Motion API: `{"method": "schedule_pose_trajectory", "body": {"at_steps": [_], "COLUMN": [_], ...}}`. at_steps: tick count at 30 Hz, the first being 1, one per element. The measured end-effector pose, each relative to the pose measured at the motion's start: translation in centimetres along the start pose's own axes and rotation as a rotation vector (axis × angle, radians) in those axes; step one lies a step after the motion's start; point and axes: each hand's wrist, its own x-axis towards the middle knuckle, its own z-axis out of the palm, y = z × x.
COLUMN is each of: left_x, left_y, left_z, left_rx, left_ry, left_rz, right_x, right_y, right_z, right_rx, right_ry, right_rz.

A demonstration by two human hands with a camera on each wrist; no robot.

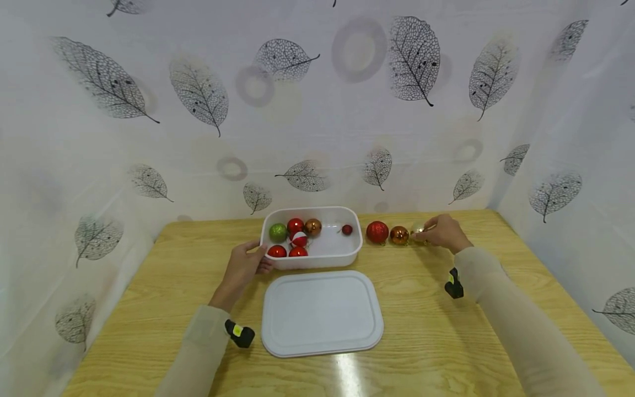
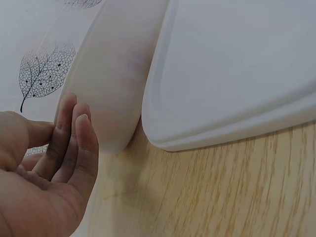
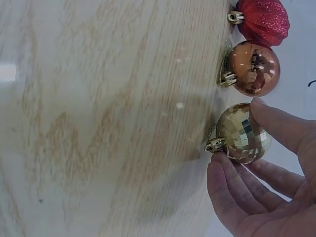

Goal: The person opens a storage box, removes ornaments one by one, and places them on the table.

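My right hand [image 1: 444, 234] grips a gold mirrored Christmas bauble [image 3: 242, 133] between thumb and fingers, at the right end of a row on the table. Beside it sit a shiny copper bauble [image 1: 399, 235] and a red glittery bauble [image 1: 377, 232]. My left hand [image 1: 244, 268] holds the near left corner of a white plastic box [image 1: 342, 260], thumb at the rim and fingers against the outer wall. Inside the box, a green bauble [image 1: 278, 232], a copper one [image 1: 313, 227], a red-and-white one [image 1: 299, 239] and several red ones lie mostly at the left; a small dark red bauble [image 1: 347, 229] lies at the right.
A white lid [image 1: 322, 313] lies flat on the wooden table [image 1: 421, 331], just in front of the box. Behind the table and along both sides hangs a pale leaf-patterned sheet [image 1: 317, 127]. Each wrist wears a small black camera.
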Motion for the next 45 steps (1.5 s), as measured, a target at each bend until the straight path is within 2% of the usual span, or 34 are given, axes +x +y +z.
{"method": "schedule_pose_trajectory", "body": {"at_steps": [13,25,31,36,45], "left_x": [-0.1,-0.2,-0.2,0.0,0.0], "left_y": [0.0,0.1,0.1,0.0,0.1], "left_z": [0.0,-0.1,-0.1,-0.1,0.0], "left_rx": [-0.003,0.006,0.014,0.017,0.021], "left_ry": [0.002,-0.003,-0.005,-0.001,0.006], "left_rz": [-0.005,0.004,0.000,0.003,-0.014], "right_x": [-0.1,-0.1,-0.1,-0.1,0.0], "right_y": [0.1,-0.6,-1.4,-2.6,-5.3], "right_z": [-0.2,-1.9,-2.8,-3.2,-3.0], "right_rx": [-0.006,-0.035,-0.004,-0.027,-0.022], "right_ry": [-0.016,-0.043,-0.054,-0.048,-0.025], "right_rz": [0.003,-0.016,-0.010,-0.010,-0.090]}}
